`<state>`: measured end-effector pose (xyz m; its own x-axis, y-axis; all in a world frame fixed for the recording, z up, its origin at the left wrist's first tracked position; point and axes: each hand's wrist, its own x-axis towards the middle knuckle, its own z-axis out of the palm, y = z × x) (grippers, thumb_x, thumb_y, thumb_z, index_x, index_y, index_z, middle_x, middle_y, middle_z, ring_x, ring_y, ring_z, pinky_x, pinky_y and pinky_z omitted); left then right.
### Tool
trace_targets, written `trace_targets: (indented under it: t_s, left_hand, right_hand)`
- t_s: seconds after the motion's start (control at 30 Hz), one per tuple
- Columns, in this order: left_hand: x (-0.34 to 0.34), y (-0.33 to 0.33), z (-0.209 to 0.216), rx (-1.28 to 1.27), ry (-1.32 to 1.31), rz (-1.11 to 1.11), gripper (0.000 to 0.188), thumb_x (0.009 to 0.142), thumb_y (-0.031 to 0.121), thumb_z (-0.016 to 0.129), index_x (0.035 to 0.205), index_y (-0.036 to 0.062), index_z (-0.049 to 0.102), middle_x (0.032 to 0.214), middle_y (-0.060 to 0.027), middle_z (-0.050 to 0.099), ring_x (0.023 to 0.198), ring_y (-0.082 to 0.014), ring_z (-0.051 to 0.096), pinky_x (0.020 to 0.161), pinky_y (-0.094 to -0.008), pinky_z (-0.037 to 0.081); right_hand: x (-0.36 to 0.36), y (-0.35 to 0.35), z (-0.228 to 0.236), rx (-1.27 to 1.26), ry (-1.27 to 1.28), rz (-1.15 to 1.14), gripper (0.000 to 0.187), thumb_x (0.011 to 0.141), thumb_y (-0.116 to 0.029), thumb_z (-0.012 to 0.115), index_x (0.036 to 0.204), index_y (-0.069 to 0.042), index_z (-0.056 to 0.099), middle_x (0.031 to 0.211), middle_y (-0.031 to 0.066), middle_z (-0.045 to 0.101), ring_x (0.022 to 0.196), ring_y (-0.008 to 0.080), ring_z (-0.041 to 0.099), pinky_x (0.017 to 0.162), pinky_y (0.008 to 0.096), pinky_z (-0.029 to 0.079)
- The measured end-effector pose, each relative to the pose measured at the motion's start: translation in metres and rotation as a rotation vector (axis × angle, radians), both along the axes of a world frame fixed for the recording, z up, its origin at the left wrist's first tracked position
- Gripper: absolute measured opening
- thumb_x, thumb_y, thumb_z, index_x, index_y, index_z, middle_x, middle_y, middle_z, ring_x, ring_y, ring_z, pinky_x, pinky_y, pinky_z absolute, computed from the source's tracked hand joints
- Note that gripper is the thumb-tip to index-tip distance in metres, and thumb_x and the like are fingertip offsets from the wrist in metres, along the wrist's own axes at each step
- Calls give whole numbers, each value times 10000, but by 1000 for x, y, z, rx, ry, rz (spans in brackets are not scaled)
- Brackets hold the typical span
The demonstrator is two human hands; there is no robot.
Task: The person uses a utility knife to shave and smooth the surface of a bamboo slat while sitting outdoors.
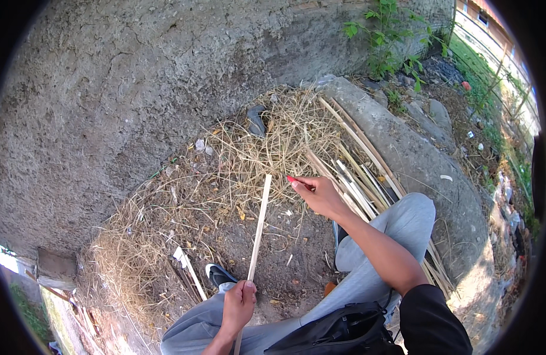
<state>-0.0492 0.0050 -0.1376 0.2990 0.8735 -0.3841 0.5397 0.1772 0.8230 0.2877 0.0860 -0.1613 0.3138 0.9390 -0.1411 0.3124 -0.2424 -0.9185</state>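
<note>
My left hand (238, 305) is closed round the lower part of a long, pale wooden strip (260, 228), which stands out away from me at a slight tilt. To the right of the strip's far end, my right hand (322, 198) pinches a small red object (291, 178) between thumb and fingers. Most of that object is hidden in the grip, so its kind is unclear. A small gap shows between the red object and the strip. Beside my right forearm lies a bundle of split wooden strips (357, 195), partly covered by my raised knee.
Curly dry shavings (285, 127) heap up against the rough grey wall (137, 77). A dark grey lump (256, 120) rests on them. On the right a long stone ledge (415, 157) borders the strips; a leafy plant (382, 44) grows behind. A black bag (335, 334) sits at my lap.
</note>
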Motion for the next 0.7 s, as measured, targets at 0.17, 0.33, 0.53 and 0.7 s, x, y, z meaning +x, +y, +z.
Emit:
trace_targets:
  t_s: [0.17, 0.33, 0.53, 0.7]
  left_hand:
    - [4, 1, 8, -201, -140, 61, 350, 1077, 268, 493, 860, 8, 585, 615, 12, 509, 548, -42, 461, 487, -253, 373]
    - [3, -3, -4, -41, -63, 9, 336, 1074, 264, 500, 879, 8, 598, 621, 1, 521, 560, -56, 477, 505, -262, 397]
    - [8, -8, -7, 26, -1, -39, 310, 1067, 255, 510, 906, 13, 618, 621, -20, 539, 566, -77, 495, 529, -284, 421]
    - [13, -12, -3, 66, 52, -65, 298, 1062, 248, 518, 928, 6, 630, 620, -40, 542, 566, -91, 509, 535, -300, 430]
  right_hand:
    - [-8, -5, 5, 122, 407, -44, 440, 994, -395, 631, 1245, -40, 701, 724, -3, 647, 525, 63, 454, 507, 272, 373]
    - [-14, -10, 12, 124, 587, -62, 460, 951, -350, 712, 1227, 17, 688, 811, 38, 691, 556, 55, 476, 495, 244, 383]
    - [-25, -9, 2, 71, 489, -19, 343, 932, -248, 746, 1132, 28, 705, 837, 62, 718, 526, 15, 426, 458, 213, 309]
    - [-32, -8, 4, 57, 486, -21, 221, 917, -202, 763, 962, 9, 715, 766, 40, 687, 520, 23, 429, 453, 229, 299]
